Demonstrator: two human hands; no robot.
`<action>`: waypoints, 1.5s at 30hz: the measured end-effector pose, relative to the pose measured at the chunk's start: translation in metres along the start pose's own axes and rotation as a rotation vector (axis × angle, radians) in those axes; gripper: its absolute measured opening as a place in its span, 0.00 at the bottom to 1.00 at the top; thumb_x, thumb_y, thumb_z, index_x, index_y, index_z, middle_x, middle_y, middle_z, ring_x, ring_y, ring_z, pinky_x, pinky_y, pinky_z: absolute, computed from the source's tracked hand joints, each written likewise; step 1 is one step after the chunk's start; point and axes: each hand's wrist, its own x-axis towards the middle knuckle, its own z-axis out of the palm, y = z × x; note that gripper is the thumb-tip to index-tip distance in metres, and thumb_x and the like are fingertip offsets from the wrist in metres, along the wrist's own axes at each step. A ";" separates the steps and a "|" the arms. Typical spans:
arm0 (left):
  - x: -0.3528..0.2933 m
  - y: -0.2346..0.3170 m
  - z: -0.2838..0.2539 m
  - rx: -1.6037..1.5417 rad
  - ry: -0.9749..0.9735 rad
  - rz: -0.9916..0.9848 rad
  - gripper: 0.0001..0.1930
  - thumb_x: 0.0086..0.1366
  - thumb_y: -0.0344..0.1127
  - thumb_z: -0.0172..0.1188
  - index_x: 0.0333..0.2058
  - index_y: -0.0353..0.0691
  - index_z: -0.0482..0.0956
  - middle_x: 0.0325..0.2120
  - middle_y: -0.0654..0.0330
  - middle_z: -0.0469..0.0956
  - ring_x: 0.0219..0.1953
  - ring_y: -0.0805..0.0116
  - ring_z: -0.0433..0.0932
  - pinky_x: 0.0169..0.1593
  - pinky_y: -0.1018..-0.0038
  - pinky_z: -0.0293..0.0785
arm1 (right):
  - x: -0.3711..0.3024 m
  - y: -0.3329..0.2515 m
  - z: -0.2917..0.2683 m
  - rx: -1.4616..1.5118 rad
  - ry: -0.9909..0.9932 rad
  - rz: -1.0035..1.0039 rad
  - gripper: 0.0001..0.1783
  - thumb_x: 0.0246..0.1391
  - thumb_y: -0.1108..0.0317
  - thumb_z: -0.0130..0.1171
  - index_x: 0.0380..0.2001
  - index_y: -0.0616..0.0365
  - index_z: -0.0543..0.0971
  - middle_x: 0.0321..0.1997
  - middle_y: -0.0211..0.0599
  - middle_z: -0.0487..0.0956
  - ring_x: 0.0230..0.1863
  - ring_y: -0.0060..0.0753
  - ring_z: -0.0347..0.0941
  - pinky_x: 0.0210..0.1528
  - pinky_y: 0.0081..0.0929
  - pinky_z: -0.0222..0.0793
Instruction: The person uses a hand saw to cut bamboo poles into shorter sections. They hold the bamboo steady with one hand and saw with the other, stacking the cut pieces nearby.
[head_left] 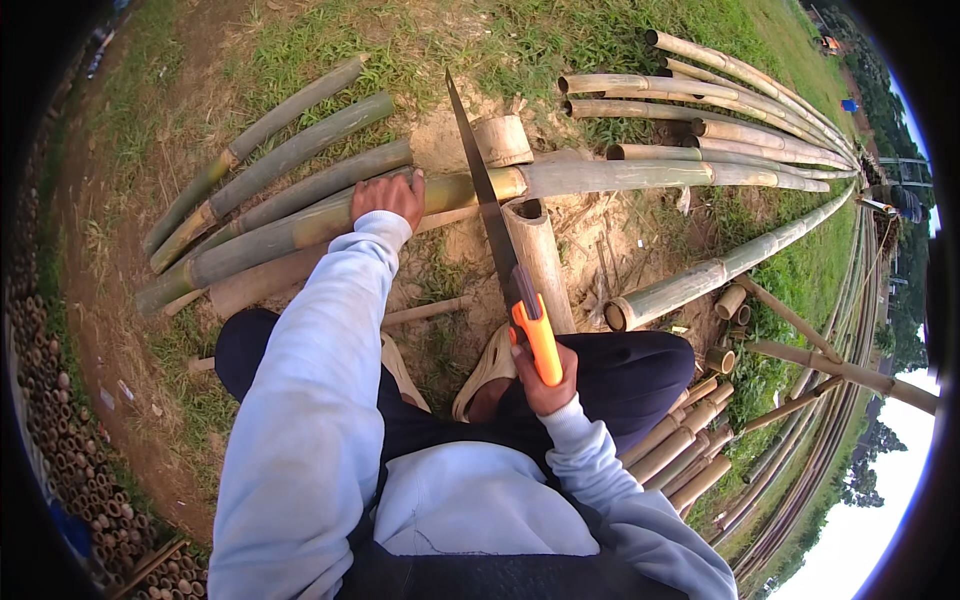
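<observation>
Head view: at centre, saw (495, 225) clenched in right grip (556, 392), bamboo pole (600, 178) clasped under left grip (388, 200), apparently for steadiness.

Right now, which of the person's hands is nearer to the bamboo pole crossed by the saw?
Left. The left hand is on the bamboo pole; the right hand is apart from it, nearer the body, holding the saw.
</observation>
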 end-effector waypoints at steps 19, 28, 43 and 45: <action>0.010 0.012 -0.010 -0.016 -0.050 0.002 0.30 0.73 0.56 0.43 0.32 0.36 0.87 0.34 0.40 0.84 0.42 0.43 0.83 0.56 0.53 0.72 | 0.083 -0.005 0.027 -0.113 0.051 -0.250 0.06 0.60 0.72 0.63 0.34 0.65 0.79 0.21 0.27 0.75 0.24 0.16 0.67 0.26 0.23 0.65; 0.005 -0.006 0.002 0.009 0.002 -0.013 0.28 0.72 0.56 0.45 0.30 0.40 0.87 0.31 0.44 0.85 0.38 0.47 0.84 0.58 0.55 0.71 | -0.096 0.002 -0.026 -0.170 0.013 -0.112 0.08 0.59 0.74 0.62 0.40 0.67 0.81 0.27 0.35 0.81 0.30 0.22 0.77 0.36 0.25 0.74; 0.008 -0.006 -0.005 -0.008 -0.053 -0.021 0.29 0.72 0.55 0.45 0.27 0.39 0.86 0.29 0.43 0.84 0.37 0.46 0.84 0.55 0.55 0.73 | -0.062 0.002 -0.017 -0.073 0.006 -0.061 0.08 0.59 0.74 0.62 0.39 0.67 0.81 0.23 0.31 0.78 0.25 0.22 0.73 0.32 0.25 0.70; 0.004 -0.002 -0.005 0.009 -0.046 -0.033 0.29 0.71 0.55 0.45 0.27 0.39 0.87 0.30 0.43 0.84 0.38 0.46 0.84 0.56 0.55 0.73 | -0.112 0.000 -0.041 -0.198 0.004 -0.007 0.09 0.57 0.73 0.64 0.38 0.68 0.81 0.24 0.34 0.79 0.26 0.21 0.74 0.33 0.24 0.72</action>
